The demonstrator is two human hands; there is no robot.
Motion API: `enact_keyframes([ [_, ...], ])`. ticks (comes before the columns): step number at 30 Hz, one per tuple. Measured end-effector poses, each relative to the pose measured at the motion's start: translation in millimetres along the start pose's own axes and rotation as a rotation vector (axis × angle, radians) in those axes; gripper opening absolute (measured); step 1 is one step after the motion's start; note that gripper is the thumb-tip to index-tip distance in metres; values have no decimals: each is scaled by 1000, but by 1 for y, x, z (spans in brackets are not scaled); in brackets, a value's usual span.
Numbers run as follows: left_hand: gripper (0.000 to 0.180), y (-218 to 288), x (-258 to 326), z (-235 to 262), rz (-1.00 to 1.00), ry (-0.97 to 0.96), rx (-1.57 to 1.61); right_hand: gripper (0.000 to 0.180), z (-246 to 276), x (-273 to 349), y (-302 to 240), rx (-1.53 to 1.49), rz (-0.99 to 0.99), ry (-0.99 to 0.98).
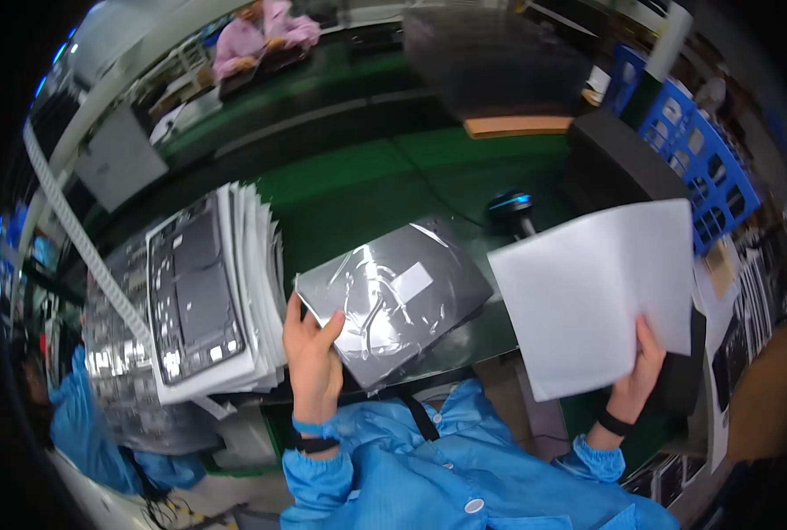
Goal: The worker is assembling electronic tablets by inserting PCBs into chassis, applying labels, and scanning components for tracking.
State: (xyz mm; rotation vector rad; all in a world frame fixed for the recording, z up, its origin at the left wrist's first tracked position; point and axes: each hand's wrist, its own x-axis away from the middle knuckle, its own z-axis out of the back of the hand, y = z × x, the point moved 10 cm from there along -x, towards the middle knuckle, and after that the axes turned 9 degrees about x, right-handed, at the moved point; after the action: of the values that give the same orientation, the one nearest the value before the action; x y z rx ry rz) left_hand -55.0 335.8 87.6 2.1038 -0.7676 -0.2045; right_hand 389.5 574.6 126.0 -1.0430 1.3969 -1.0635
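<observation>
My left hand (315, 353) grips the near left corner of a flat grey panel (393, 296) wrapped in shiny clear film, with a small white label on its face. The thumb lies on top and the other fingers pass beneath the edge. My right hand (642, 367) holds a white foam sheet (601, 291) by its lower right part, raised over the bench's right side; some of its fingers are hidden behind the sheet. The panel and the sheet are apart, with a narrow gap between them.
Left of the panel stands a stack of dark laptop-case parts (201, 291) layered with white sheets. A black handheld scanner (510, 208) sits beyond the sheet on the green bench (340, 190). Blue crates (703, 168) stand at the right. A person in pink (265, 40) works across the line.
</observation>
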Motion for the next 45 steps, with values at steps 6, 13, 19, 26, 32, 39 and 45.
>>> enact_keyframes([
  [6, 66, 51, 54, -14, -662, 143, -1392, 40, -54, 39, 9, -141, -241, -225],
  [13, 28, 55, 262, 142, -25, 279, -1389, 29, -288, 368, -138, -641, 800, -1935],
  [19, 32, 97, 402, 248, 414, 1106, -1430, 19, -429, 626, 92, 155, 1198, -1976],
  [26, 31, 137, 331, 195, 72, 714, -872, 31, -413, 653, 69, 329, 1311, -1717],
  [32, 27, 77, 171, 87, 209, -123, -266, 10, -316, 415, 30, 72, -71, -2229],
  [39, 37, -19, 65, 2, 472, -457, -168, 15, -205, 74, 16, 499, -119, -767],
  [45, 35, -56, 3, -35, 394, -401, -273, 19, -223, 30, 12, 714, 224, -432],
])
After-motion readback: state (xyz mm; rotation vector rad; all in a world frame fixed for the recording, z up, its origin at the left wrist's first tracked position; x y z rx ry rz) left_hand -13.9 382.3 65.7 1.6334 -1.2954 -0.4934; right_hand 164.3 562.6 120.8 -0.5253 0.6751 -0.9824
